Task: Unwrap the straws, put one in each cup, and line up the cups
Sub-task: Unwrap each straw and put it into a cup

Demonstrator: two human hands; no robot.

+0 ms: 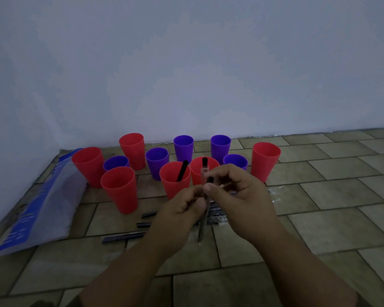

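Several red and purple cups stand on the tiled floor near the wall. Two red cups in front hold a black straw each: one cup (174,179) with a straw (182,170), and one cup (197,171) right behind my hands with a straw (204,163). My left hand (183,209) and my right hand (233,189) meet in front of these cups, both pinching one black straw (210,181) in a clear wrapper (203,220). Its black tip sticks up above my right thumb. The wrapper hangs down below my hands.
Several wrapped straws (123,237) lie on the floor under my left forearm. A blue and white plastic bag (38,207) lies at the left by the wall. Crumpled clear wrappers (275,193) lie to the right of my hands. A red cup (265,160) stands far right.
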